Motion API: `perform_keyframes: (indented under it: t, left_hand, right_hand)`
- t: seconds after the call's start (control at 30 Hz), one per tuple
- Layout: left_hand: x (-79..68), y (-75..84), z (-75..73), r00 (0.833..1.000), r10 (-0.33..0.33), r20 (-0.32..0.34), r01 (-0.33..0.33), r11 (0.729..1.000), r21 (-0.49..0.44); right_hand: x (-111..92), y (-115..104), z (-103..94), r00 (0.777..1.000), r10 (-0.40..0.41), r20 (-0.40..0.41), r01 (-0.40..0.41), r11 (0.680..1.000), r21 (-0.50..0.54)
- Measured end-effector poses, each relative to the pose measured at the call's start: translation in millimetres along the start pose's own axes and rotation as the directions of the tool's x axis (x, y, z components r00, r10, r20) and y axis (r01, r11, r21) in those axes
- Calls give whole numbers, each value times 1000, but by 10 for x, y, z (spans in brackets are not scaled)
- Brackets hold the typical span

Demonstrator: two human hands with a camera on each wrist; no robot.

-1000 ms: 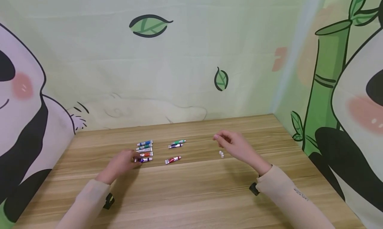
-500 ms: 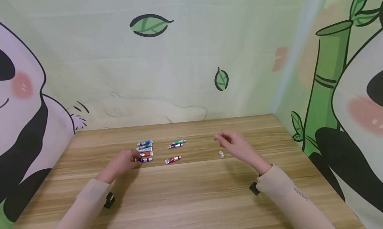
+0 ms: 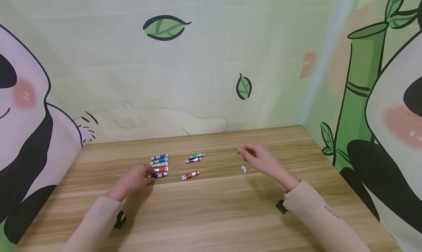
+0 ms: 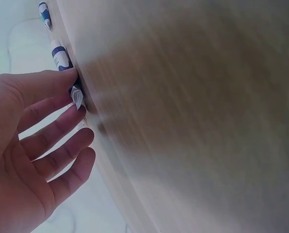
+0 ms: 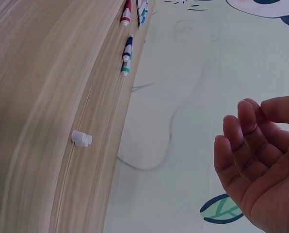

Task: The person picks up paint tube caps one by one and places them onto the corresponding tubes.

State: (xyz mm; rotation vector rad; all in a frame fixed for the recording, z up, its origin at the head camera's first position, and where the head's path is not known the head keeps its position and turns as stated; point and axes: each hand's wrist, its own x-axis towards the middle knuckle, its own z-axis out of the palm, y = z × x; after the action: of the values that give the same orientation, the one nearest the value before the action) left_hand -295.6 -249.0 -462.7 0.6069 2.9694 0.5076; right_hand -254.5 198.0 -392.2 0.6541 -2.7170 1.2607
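Note:
My left hand (image 3: 133, 179) is at the near end of a row of small paint tubes. Thumb and forefinger pinch the crimped end of the nearest tube, a purple-and-white paint tube (image 3: 161, 175), which lies along the table. In the left wrist view the thumb covers part of that tube (image 4: 60, 57); the other fingers spread loosely below. My right hand (image 3: 262, 160) hovers over the table at the right, fingers loosely bent, and nothing shows in it in the right wrist view. Just below it are small white caps (image 3: 244, 169).
Above the held tube lie an orange-red tube (image 3: 161, 169), a silvery tube (image 3: 159, 164), a green tube (image 3: 159, 160) and a blue tube (image 3: 159, 156). To their right are a red tube (image 3: 190, 175), a dark-blue tube (image 3: 193, 159) and a bright green tube (image 3: 197, 155). A printed cloth backdrop (image 3: 197, 98) borders the table.

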Motion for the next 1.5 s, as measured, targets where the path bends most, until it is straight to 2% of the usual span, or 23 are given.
perform_keyframes:
  t: [0.2, 0.37, 0.53, 0.7, 1.0, 1.3, 1.5]
  left_hand:
    - [-13, 12, -42, 1000, 2, 9, -2, 1000, -12]
    - [-11, 39, -115, 1000, 12, -11, -13, 1000, -16]
    - [42, 143, -195, 999, 33, -31, -33, 999, 12]
    - [131, 290, -210, 995, 86, -50, -85, 996, 19]
    - [303, 523, -81, 991, 130, -10, -129, 991, 46]
    - [473, 816, 75, 991, 128, 39, -128, 992, -15]
    - [522, 904, 182, 973, 228, 30, -228, 974, 11]
  right_hand:
    - [33, 15, -19, 1000, 15, 3, -15, 1000, -12]
    - [43, 21, -24, 1000, 14, 5, -14, 1000, -9]
    - [35, 48, -24, 1000, 19, 8, -19, 1000, -10]
    - [11, 82, -30, 1000, 31, 5, -31, 999, -22]
    - [36, 108, -2, 1000, 3, 23, -2, 999, -53]
    - [44, 159, 22, 999, -24, 27, 25, 998, -53]
    - [53, 167, 26, 999, -31, 30, 32, 998, -55]
